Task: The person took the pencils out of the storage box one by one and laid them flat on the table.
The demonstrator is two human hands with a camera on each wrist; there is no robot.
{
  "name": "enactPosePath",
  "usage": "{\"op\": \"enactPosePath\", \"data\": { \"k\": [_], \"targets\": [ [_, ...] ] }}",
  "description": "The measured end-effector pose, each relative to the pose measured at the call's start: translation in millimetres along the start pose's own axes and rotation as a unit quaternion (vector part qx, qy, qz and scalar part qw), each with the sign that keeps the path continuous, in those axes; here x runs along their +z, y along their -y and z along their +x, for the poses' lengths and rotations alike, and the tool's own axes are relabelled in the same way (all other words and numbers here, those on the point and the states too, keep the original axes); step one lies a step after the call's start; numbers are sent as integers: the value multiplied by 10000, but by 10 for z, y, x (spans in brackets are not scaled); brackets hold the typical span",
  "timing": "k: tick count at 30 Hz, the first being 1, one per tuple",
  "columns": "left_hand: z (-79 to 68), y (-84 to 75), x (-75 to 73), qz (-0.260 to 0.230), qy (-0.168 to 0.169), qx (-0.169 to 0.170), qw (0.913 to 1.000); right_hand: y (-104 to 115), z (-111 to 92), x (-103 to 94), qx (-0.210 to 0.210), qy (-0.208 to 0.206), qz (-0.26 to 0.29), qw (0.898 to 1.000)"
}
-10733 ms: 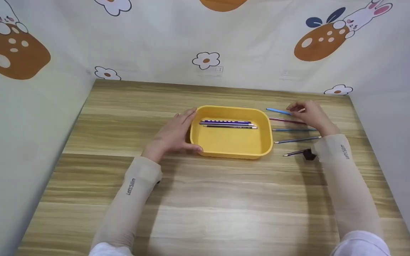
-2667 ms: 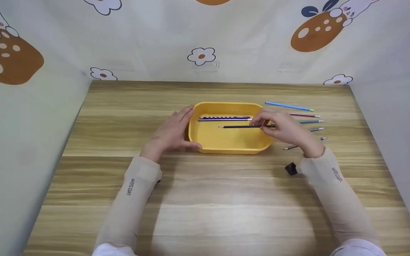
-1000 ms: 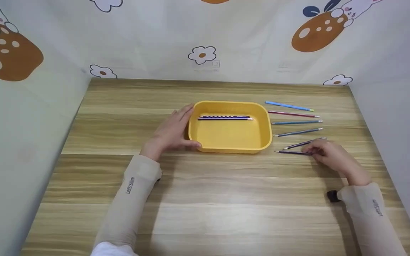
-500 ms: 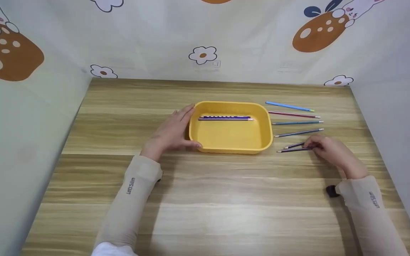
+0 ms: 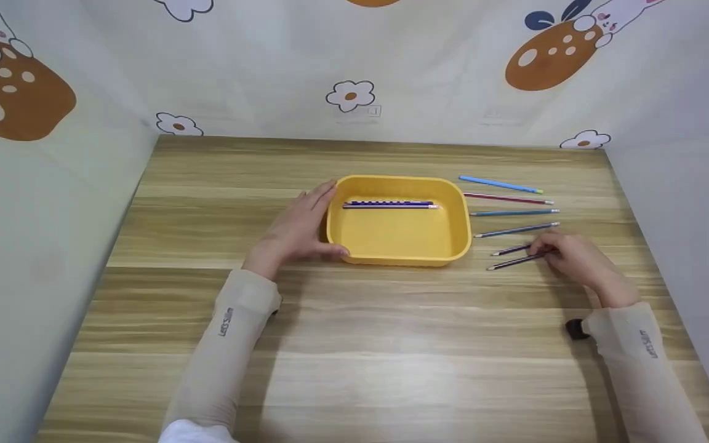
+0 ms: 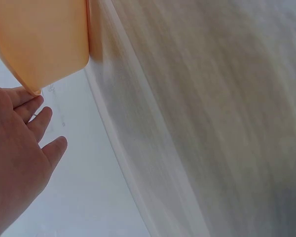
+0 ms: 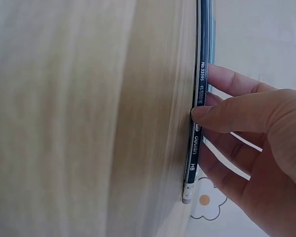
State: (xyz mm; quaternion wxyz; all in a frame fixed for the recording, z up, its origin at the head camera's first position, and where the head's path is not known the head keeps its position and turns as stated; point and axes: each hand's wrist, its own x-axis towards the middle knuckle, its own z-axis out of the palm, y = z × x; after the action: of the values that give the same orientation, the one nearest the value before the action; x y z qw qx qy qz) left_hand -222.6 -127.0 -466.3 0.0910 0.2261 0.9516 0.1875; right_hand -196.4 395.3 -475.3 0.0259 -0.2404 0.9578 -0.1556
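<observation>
My left hand (image 5: 293,234) rests against the left end of a yellow plastic box (image 5: 400,261), fingers extended at its back corner and thumb at its front corner. In the left wrist view, fingertips touch the box rim (image 6: 37,92). My right hand (image 5: 576,261) pinches a black pencil (image 5: 514,263) low over the table. The right wrist view shows the thumb on that HB pencil (image 7: 193,153), near its eraser end. Just behind it lies another dark pencil (image 5: 510,250), its rear end hidden by the fingers. Inside the box lie two purple pencils (image 5: 385,207), side by side.
Right of the box lie a light blue pencil (image 5: 499,184), a red pencil (image 5: 508,198), a teal pencil (image 5: 514,213) and a blue pencil (image 5: 517,230), roughly in a row. Printed cloth walls (image 5: 256,67) bound the wooden table (image 5: 404,338) at the back and sides.
The black pencil left the box in the right hand and came to the table's right, in front of the row. Over the last second its tip swung towards the front. The left hand stays put.
</observation>
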Motion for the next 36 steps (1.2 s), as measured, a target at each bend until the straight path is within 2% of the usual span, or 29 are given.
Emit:
{"op": "enactPosePath", "data": {
  "k": [7,15,20,29,36],
  "targets": [
    [0,2,0,0,4,-30,10000,16,-15,-14,40,-156,160,9997],
    [-2,-1,5,-56,15,-26,10000,34,-25,-80,365,-207,628,9971],
    [1,3,11,-56,17,-25,10000,106,8,-142,520,-141,1106,9924],
    [-3,5,-2,-119,98,-29,9999,331,86,-211,291,-240,1612,9862],
    [8,-4,0,-26,149,-120,9998,434,151,-203,170,-232,1759,9840]
  ]
}}
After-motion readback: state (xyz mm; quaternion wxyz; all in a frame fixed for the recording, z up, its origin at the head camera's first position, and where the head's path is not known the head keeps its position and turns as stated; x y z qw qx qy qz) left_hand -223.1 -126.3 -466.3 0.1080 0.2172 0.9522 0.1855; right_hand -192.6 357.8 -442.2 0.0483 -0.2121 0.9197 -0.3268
